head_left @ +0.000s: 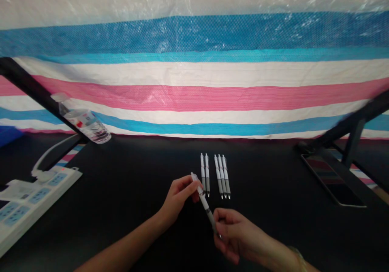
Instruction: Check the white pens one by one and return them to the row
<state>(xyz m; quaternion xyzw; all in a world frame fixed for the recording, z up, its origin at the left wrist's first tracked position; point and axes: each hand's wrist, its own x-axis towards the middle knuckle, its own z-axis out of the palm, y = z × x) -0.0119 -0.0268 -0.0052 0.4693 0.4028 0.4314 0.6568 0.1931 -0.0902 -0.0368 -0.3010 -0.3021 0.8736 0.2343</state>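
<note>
Both hands hold one white and grey pen (204, 202) above a black table (273, 223). My left hand (179, 197) pinches its upper, clicker end. My right hand (235, 233) grips its lower, tip end with curled fingers. The pen slants from upper left to lower right. Just behind it lie two pens (205, 174) side by side, and to their right three more pens (222, 176) in a tight row, tips pointing toward me.
A white power strip (28, 197) with a plugged-in cable lies at the left edge. A clear water bottle (83, 120) leans at back left. A phone (332, 179) lies at right beside black stand legs (352, 142). A striped tarp (194, 94) hangs behind.
</note>
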